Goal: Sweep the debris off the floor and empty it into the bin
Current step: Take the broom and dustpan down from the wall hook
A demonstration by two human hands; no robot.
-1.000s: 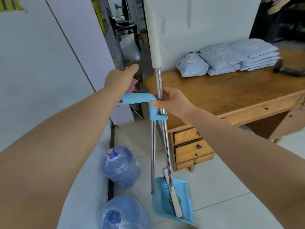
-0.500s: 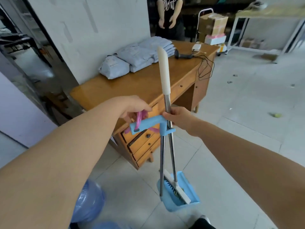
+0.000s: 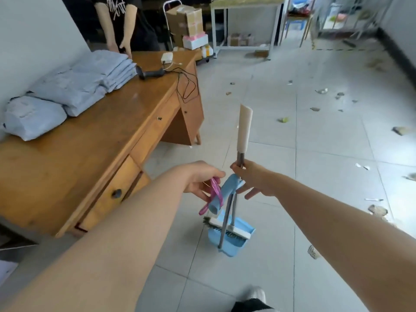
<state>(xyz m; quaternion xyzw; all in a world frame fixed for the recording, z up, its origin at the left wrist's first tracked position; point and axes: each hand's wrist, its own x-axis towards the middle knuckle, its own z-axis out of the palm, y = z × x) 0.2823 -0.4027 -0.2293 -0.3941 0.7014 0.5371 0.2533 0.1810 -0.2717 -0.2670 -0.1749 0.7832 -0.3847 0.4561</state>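
My right hand (image 3: 252,180) grips the metal pole of a broom just under its white handle sleeve (image 3: 244,129). The broom head (image 3: 227,229) rests inside a light blue dustpan (image 3: 234,243) that hangs just above the tiled floor. My left hand (image 3: 200,181) pinches a pink strap loop (image 3: 212,194) tied to the dustpan's blue handle (image 3: 225,192). Scraps of debris (image 3: 283,119) lie scattered over the floor to the right, with larger pieces (image 3: 378,209) near my right forearm. No bin is visible.
A wooden desk (image 3: 94,140) with drawers stands on the left, carrying stacked grey parcels (image 3: 74,86) and a handheld scanner (image 3: 150,73) with its cable. A person stands behind the desk. Boxes on a cart (image 3: 186,21) and white metal tables are at the back. My shoe (image 3: 254,293) shows below.
I have turned right, away from the wall and water bottles, towards the open floor with debris. The broom and dustpan came along, and the dustpan handle now tilts down.
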